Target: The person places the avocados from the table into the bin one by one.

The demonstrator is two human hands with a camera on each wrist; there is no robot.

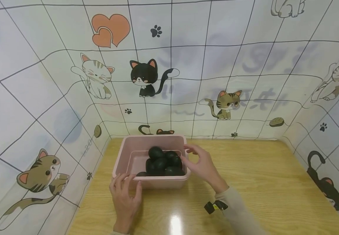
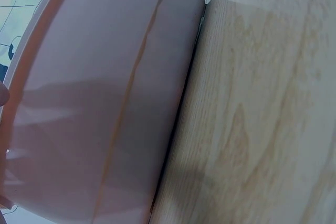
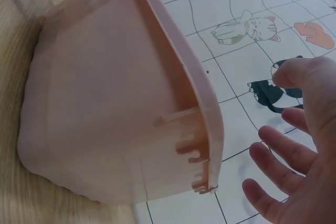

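Observation:
A pink plastic tub (image 1: 134, 139) stands on the wooden table (image 1: 260, 182) near the back wall. Several dark green round fruits (image 1: 163, 162) lie piled in its right half. My left hand (image 1: 125, 192) rests on the table with its fingertips touching the tub's near left rim. My right hand (image 1: 200, 163) hovers just right of the tub's right rim, fingers spread and relaxed, holding nothing. The left wrist view is filled by the tub's outer wall (image 2: 100, 103). From the right wrist, the tub's side (image 3: 115, 108) shows with my right hand's fingers (image 3: 283, 156) apart from it.
Walls papered with cartoon cats (image 1: 146, 76) close the table on the left, back and right. A small black and yellow device (image 1: 215, 206) sits on my right wrist. Bare tabletop stretches right of the tub.

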